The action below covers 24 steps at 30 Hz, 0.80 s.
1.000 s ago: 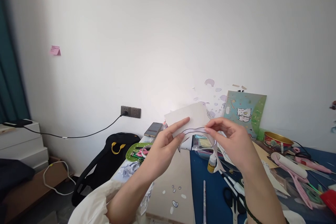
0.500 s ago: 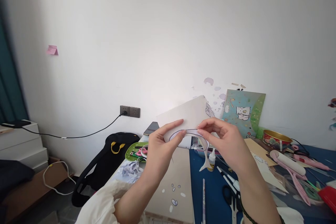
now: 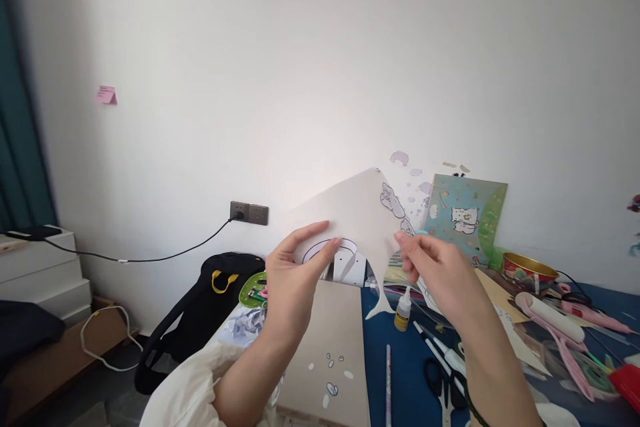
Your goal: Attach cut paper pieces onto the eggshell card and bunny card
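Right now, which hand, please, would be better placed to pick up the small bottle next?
Probably the right hand: it is nearer the small bottle, while the left hand pinches the paper sheet. Whether the right also touches the sheet is unclear.

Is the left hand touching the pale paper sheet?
Touching. The head view shows the left hand holding up the pale paper sheet, its thumb lying across the front.

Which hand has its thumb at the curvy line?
The bare left hand, thumb at the curved dark line on the white paper sheet; the bare right hand is by the outlined grayish figures.
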Tool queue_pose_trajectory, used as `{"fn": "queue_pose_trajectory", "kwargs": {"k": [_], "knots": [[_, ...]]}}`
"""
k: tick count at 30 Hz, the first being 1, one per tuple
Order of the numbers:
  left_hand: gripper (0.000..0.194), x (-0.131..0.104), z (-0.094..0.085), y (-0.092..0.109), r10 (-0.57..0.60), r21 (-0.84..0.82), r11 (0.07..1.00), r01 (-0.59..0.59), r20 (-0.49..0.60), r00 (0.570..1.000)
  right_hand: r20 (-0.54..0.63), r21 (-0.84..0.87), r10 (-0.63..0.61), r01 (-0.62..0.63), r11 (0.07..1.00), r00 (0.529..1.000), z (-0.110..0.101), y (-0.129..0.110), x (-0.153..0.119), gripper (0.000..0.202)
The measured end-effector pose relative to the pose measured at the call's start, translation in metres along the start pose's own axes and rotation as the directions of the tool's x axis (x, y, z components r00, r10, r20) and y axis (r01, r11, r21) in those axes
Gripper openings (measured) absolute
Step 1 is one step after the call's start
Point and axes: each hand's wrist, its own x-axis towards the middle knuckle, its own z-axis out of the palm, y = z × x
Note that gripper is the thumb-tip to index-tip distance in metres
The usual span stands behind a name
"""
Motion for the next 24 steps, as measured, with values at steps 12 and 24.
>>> {"fn": "queue_pose_trajectory", "kwargs": {"k": [12,24], "knots": [[0.084,0.011,-0.003,0.014,0.192,0.033,0.981,-0.19,-0.058,0.98,0.126,0.461,-0.091,0.023,0.887,0.988,0.027,0.0,0.005,0.034],[0.034,0.027,-0.016,0.021,-0.317,0.265,0.935,0.236,0.327,0.89,-0.021,0.222,-0.204,0.204,0.953,0.979,0.019,0.006,0.008,0.031]]}}
